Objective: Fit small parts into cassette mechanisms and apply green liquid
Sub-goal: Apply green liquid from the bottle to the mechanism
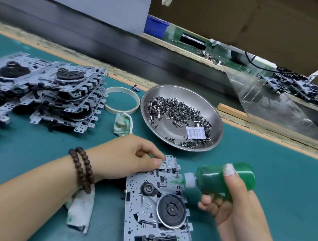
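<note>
Right hand (pixel 233 199) wrapped around green bottle (pixel 226 180), white tip touching metal cassette part (pixel 158 205). Left hand (pixel 128 157) pinching that part's top edge.

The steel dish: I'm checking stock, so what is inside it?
The steel dish holds a heap of small dark metal parts, mostly toward its far side, and a small white printed packet lying among them. What lies beneath the heap or packet is hidden.
</note>
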Available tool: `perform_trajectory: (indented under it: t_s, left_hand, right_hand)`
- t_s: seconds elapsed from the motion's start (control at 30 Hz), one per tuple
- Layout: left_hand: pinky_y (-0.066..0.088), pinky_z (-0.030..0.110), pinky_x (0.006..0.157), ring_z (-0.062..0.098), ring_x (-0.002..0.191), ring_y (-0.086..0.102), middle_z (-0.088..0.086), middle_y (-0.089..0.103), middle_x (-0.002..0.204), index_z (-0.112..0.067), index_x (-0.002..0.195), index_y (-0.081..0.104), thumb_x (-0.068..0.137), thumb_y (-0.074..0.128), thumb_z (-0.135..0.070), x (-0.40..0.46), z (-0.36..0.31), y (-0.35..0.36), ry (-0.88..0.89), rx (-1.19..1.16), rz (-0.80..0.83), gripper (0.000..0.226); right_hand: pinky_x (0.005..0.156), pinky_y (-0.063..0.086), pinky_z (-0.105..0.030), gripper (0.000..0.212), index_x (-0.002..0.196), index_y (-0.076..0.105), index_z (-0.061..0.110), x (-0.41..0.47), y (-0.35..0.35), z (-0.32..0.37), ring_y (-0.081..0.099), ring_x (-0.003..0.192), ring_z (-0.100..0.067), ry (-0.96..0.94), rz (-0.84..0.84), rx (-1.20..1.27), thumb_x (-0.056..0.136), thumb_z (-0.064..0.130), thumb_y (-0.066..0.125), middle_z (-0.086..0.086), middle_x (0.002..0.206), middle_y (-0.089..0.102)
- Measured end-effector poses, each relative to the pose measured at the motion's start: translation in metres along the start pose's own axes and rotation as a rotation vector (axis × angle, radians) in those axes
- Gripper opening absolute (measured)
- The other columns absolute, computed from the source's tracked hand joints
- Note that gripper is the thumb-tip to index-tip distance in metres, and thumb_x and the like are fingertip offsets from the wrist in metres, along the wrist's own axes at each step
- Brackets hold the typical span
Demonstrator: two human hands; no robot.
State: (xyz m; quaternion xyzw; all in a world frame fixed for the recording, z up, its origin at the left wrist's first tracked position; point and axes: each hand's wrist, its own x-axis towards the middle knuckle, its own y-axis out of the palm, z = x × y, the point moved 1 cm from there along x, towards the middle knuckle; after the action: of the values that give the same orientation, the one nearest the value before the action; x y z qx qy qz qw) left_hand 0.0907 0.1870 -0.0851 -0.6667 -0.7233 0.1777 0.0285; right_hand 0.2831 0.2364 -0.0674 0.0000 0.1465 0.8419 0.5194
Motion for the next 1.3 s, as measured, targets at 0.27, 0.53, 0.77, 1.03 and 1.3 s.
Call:
perform_trajectory:
  t_s: [0.27, 0.53, 0.77, 1.03, 1.3]
  left_hand:
    - [0.034, 0.030, 0.073, 0.019, 0.073, 0.043, 0.015, 0.055, 0.079, -0.024, 0.091, 0.066, 0.091, 0.056, -0.017, 0.002, 0.006, -0.004, 0.007, 0.000, 0.021, 0.012]
    - [0.035, 0.031, 0.073, 0.020, 0.073, 0.044, 0.017, 0.056, 0.081, -0.019, 0.092, 0.066, 0.090, 0.057, -0.016, 0.003, 0.009, -0.004, 0.006, -0.025, 0.024, 0.010]
    - [0.040, 0.033, 0.075, 0.020, 0.075, 0.049, 0.028, 0.063, 0.094, -0.018, 0.092, 0.066, 0.090, 0.057, -0.015, 0.003, 0.007, -0.004, 0.009, -0.029, 0.025, 0.009]
    - [0.042, 0.028, 0.075, 0.017, 0.074, 0.051, 0.023, 0.066, 0.089, -0.021, 0.090, 0.066, 0.090, 0.057, -0.016, 0.003, 0.008, -0.004, 0.017, -0.005, 0.014, 0.010]
    - [0.047, 0.043, 0.092, 0.018, 0.079, 0.055, 0.026, 0.066, 0.102, -0.020, 0.092, 0.066, 0.090, 0.057, -0.015, 0.001, 0.005, -0.004, 0.004, 0.006, 0.023, 0.010]
  right_hand:
    - [0.040, 0.046, -0.021, 0.047, 0.066, 0.071, 0.026, -0.006, 0.012, -0.007, 0.050, 0.036, -0.012, -0.170, 0.038, -0.187, 0.046, 0.068, 0.075, -0.007, 0.061, 0.068]
    - [0.039, 0.043, -0.016, 0.011, 0.067, 0.067, 0.021, -0.010, 0.016, -0.006, 0.050, 0.034, -0.013, -0.283, 0.072, -0.270, 0.071, 0.032, 0.066, -0.009, 0.058, 0.068]
    - [0.038, 0.042, -0.016, 0.022, 0.074, 0.054, 0.000, -0.010, 0.016, -0.007, 0.048, 0.033, -0.016, -0.313, 0.057, -0.277, 0.075, 0.021, 0.053, -0.012, 0.056, 0.066]
    - [0.039, 0.042, -0.016, 0.021, 0.073, 0.055, 0.002, -0.010, 0.015, -0.007, 0.050, 0.034, -0.016, -0.340, 0.061, -0.308, 0.077, 0.024, 0.055, -0.009, 0.056, 0.067]
    - [0.038, 0.042, -0.015, 0.015, 0.068, 0.062, 0.015, -0.010, 0.019, -0.006, 0.050, 0.034, -0.014, -0.343, 0.100, -0.310, 0.078, 0.024, 0.055, -0.009, 0.057, 0.068]
